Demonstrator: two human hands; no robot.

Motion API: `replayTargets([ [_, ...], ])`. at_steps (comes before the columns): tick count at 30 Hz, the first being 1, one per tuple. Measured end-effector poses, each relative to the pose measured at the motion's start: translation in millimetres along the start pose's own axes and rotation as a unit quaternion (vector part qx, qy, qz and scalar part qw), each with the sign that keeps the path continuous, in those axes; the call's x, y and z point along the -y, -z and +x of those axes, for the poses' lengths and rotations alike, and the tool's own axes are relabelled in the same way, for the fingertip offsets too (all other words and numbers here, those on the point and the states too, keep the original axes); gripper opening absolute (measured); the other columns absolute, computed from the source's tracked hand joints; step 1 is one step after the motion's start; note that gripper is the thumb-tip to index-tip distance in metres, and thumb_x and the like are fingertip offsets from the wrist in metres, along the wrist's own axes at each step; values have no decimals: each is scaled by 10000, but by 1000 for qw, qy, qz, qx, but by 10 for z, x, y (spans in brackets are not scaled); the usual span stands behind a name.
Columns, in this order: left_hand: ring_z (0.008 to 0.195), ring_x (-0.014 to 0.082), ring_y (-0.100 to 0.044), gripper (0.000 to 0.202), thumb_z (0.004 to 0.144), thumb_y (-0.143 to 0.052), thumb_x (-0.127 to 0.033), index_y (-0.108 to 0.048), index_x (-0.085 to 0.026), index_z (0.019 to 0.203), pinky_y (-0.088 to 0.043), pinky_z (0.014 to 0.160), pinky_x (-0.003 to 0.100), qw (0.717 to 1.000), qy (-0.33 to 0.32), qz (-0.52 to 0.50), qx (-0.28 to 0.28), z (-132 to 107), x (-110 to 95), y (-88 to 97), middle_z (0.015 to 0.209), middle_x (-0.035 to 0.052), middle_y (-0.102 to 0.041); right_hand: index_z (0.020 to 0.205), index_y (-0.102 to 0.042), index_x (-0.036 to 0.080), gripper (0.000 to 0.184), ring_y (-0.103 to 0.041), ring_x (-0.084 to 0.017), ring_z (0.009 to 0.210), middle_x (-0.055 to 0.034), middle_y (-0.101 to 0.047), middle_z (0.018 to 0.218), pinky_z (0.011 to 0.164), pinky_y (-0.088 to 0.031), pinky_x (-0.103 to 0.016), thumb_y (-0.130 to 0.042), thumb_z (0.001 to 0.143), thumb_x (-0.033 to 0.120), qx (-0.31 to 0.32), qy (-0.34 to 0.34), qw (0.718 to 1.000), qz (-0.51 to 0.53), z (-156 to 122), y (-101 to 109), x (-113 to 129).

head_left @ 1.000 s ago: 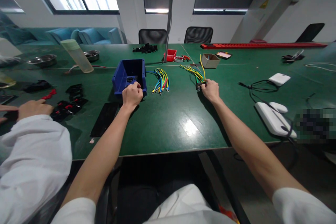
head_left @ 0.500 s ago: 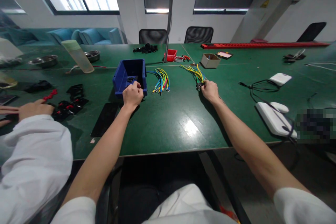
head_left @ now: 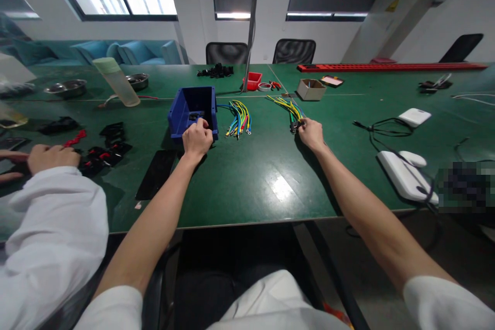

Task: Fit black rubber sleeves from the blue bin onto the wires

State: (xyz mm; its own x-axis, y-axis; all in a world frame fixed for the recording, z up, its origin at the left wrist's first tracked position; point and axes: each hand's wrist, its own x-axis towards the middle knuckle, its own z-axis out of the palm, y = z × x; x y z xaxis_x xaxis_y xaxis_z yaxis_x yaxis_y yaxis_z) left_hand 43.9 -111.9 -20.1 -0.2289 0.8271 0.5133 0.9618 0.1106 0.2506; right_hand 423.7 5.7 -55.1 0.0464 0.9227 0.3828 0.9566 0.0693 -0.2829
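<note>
My left hand point(head_left: 197, 139) is closed over the front rim of a blue plastic bin point(head_left: 174, 122), its fingertips hidden behind the knuckles. A few small black parts point(head_left: 196, 115) lie inside the bin. To its right is a bunch of yellow, green and blue wires point(head_left: 242, 116) with ring terminals on their ends. My right hand point(head_left: 311, 133) is closed at the near end of a second bundle of wires point(head_left: 288, 105), yellow, green and blue. Dark pieces point(head_left: 294, 126) show at those wire ends, partly covered by my fingers.
A phone point(head_left: 157, 174) lies left of my forearm. Farther left, a co-worker's hand point(head_left: 52, 159) is near black and red parts point(head_left: 101, 157). A cardboard box point(head_left: 310, 90) and a red bin point(head_left: 253, 81) stand behind the wires. White devices point(head_left: 404, 175) with cables are at right.
My two hands and the wires stay in place; the view shifts very slightly. The co-worker's hand at the left has moved a little.
</note>
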Motion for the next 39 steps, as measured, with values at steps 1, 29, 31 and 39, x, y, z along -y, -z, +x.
replayTargets([
  [1,824,258,-613,259,816,-410,-227,-565,-195,1020,-417,708,336,1000,2,-2,-1,-1,-3,2,882,99,-638,1155,-640,111,402,-616,-250,925,-158,-685,988,852,-433,-341,-456,808,195,-1,-1,1000,-3,-2,2,5],
  [29,986,233,-606,276,919,-339,-245,-512,-175,1122,-435,814,319,992,15,-106,-63,11,18,9,1100,116,-623,1138,-536,156,346,-577,-270,888,-155,-621,1029,719,-399,-344,-432,819,242,-78,-56,995,1,-237,224,325],
  [31,987,222,-609,296,929,-303,-219,-523,-175,1123,-437,810,311,992,11,-113,-61,12,26,13,1093,112,-627,1144,-536,161,345,-577,-267,900,-152,-615,1054,719,-400,-339,-438,824,249,-63,-38,997,-7,-257,230,354],
  [39,978,210,-596,342,928,-253,-176,-544,-174,1106,-425,832,306,989,5,-126,-81,0,16,39,1064,110,-627,1108,-566,148,320,-571,-248,924,-146,-626,1068,695,-373,-299,-365,875,239,-34,52,995,-77,-376,244,547],
])
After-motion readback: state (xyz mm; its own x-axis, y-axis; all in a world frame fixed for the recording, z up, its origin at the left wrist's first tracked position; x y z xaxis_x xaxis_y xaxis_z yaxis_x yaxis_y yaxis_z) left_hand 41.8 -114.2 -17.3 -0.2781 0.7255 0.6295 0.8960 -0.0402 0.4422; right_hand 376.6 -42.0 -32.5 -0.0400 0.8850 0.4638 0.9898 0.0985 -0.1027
